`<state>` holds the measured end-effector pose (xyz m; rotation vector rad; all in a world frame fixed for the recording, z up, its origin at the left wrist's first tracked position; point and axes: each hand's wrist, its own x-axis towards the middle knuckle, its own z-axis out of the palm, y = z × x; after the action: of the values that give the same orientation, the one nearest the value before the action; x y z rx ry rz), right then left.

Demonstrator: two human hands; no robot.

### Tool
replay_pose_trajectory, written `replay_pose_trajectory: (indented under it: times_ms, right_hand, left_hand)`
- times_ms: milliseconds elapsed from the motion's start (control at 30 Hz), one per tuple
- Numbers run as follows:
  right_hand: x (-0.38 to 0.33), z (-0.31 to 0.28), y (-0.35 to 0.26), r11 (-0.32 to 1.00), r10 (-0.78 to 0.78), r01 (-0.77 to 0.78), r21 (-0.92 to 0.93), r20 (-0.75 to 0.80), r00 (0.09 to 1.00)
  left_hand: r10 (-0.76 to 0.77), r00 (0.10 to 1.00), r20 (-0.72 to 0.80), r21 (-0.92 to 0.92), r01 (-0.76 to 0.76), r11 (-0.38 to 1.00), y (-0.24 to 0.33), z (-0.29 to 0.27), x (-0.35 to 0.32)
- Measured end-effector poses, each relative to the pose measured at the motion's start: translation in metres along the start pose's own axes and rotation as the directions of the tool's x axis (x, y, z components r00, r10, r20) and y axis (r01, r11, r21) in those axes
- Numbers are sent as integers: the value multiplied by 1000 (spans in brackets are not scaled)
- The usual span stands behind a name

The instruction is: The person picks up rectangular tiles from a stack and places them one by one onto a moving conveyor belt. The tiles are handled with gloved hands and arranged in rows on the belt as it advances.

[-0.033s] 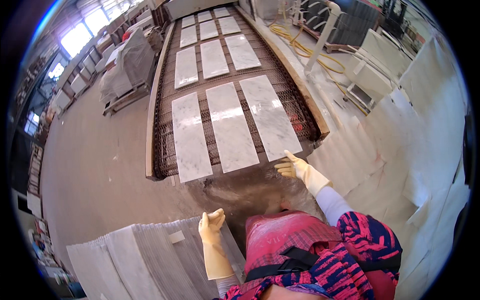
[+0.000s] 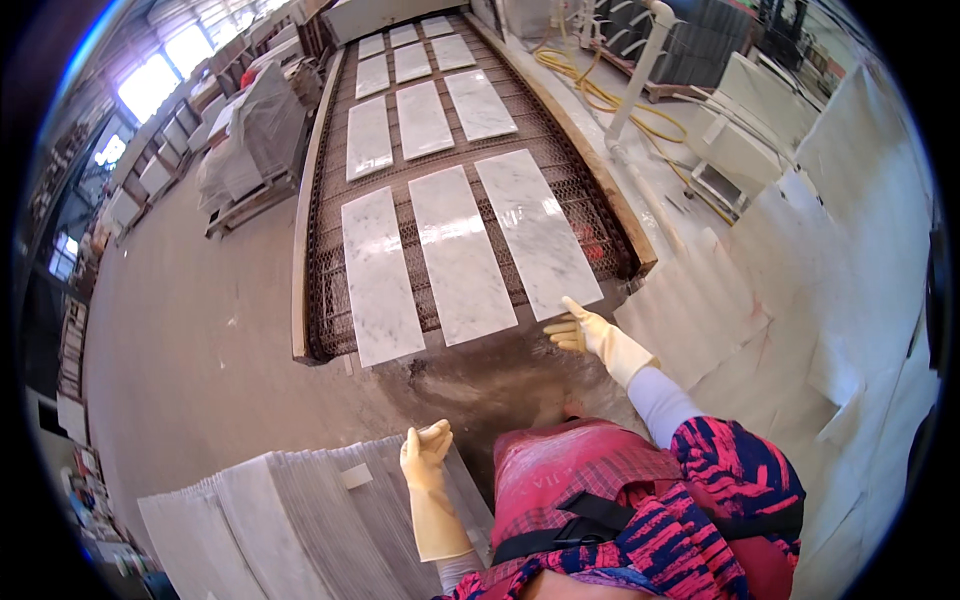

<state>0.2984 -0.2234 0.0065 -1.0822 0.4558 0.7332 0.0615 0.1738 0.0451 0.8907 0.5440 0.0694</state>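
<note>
Both my hands wear pale yellow rubber gloves. My right hand is held out with its fingers apart and nothing in it, at the near edge of the right marble tile; I cannot tell if the thumb touches it. My left hand is loosely bent, holds nothing, and hovers beside a stack of grey slabs. The left tile and the middle tile lie in the same front row. All are long, white and grey-veined, with near ends jutting past the conveyor's mesh.
A mesh conveyor with wooden side rails runs away from me, bearing more tile rows to a machine housing. A wrapped pallet load stands left. At right are a white pipe, yellow hose and pale sheeting.
The view has shifted very slightly. My hands and the tiles keep nearly the same positions.
</note>
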Motion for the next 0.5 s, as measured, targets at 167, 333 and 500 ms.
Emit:
replay_pose_trajectory:
  times_ms: [167,333,500]
  right_hand:
    - [24,25,-1,998,57,-57,34,-4,998]
    - [47,19,13,954,7,-4,300,-10,1000]
    - [60,18,22,893,-36,34,449,-4,999]
  left_hand:
    - [-14,998,-53,17,15,1000,-9,-17,-20]
    - [-22,994,-108,35,26,999,-19,-36,-37]
    - [-7,988,-154,3,8,1000,-23,-38,-56]
